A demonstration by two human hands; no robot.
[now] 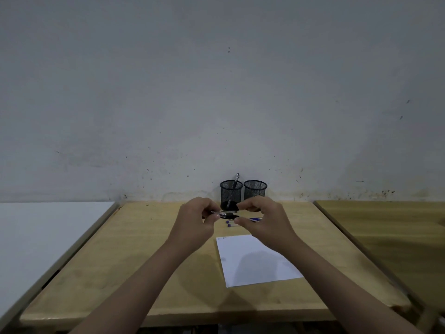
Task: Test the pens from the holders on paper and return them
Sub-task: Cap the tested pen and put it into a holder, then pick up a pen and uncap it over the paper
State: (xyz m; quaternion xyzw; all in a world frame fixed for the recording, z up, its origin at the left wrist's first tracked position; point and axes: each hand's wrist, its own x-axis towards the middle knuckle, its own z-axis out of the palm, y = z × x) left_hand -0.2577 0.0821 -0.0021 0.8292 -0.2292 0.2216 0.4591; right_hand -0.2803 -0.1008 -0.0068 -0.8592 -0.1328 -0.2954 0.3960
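A black pen (222, 214) is pinched crosswise between left hand (196, 219) and right hand (261, 216), above the paper's (255, 259) far edge.

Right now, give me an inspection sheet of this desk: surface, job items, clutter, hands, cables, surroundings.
Surface: wooden table, marks near the far edge.
Job's things: left mesh holder has one pen; right mesh holder looks empty; white paper has small marks at its top left corner; two blue-capped pens lie beyond the paper.
Clutter: nothing seen.
Hands: left hand and right hand together hold a dark pen above the table.
Cables: nothing seen.
Surroundings: stained grey wall; white surface left; another wooden table right.
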